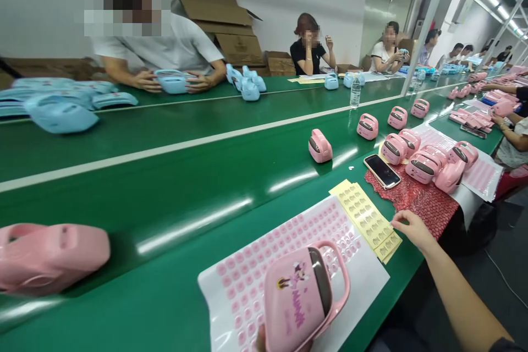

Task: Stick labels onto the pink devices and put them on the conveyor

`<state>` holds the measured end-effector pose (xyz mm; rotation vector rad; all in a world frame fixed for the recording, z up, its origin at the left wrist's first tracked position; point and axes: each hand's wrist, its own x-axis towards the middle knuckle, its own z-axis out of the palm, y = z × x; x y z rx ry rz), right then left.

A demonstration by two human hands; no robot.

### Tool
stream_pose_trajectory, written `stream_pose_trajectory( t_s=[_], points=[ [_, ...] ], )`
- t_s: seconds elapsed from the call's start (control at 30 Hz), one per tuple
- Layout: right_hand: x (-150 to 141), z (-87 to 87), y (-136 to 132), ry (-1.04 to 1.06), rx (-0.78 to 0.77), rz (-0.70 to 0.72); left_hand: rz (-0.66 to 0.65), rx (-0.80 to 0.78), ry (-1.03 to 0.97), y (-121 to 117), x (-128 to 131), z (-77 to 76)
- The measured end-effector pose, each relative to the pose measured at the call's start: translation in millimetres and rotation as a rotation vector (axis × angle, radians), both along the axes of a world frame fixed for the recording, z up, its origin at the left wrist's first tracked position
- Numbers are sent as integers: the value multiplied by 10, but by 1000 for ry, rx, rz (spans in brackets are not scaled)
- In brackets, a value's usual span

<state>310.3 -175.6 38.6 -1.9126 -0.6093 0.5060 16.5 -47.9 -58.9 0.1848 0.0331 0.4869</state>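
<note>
My left hand [261,339] is mostly hidden under a pink plastic case with a loop handle [295,300] and grips it from below. The case has a dark oval panel and a cartoon print on its face, and it is tilted above a white sheet of round pink stickers [264,242]. At the right edge of a yellow sticker sheet [367,214], my right hand [412,228] has thumb and forefinger pinched together. Whatever lies between those fingertips is too small to make out.
A phone [382,171] and red bubble wrap [429,203] lie beyond my right hand, beside several pink cases [424,165]. More pink cases stand along the green belt [185,192], one at near left [53,258]. Across it, a co-worker [157,44] holds a blue case [172,81].
</note>
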Motion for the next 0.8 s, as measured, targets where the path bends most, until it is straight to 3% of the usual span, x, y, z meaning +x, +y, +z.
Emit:
stream_pose_trajectory(
  t_s=[0.1, 0.2, 0.37, 0.5, 0.67, 0.8],
  points=[
    [158, -78, -180, -97, -200, 36, 88, -38, 69, 50, -89, -53],
    [141, -127, -187, -139, -252, 21, 167, -12, 128, 38, -84, 37],
    [9, -150, -123, -274, -311, -14, 135, 6, 184, -14, 10, 320],
    [-160, -194, -109, -470, -357, -56, 92, 20, 137, -1, 40, 407],
    [-294, -246, -188, -420, -235, -87, 103, 32, 69, -13, 70, 342],
    [-276, -267, -293, -183, -130, -51, 256, 0, 108, -55, 124, 306]
  ],
)
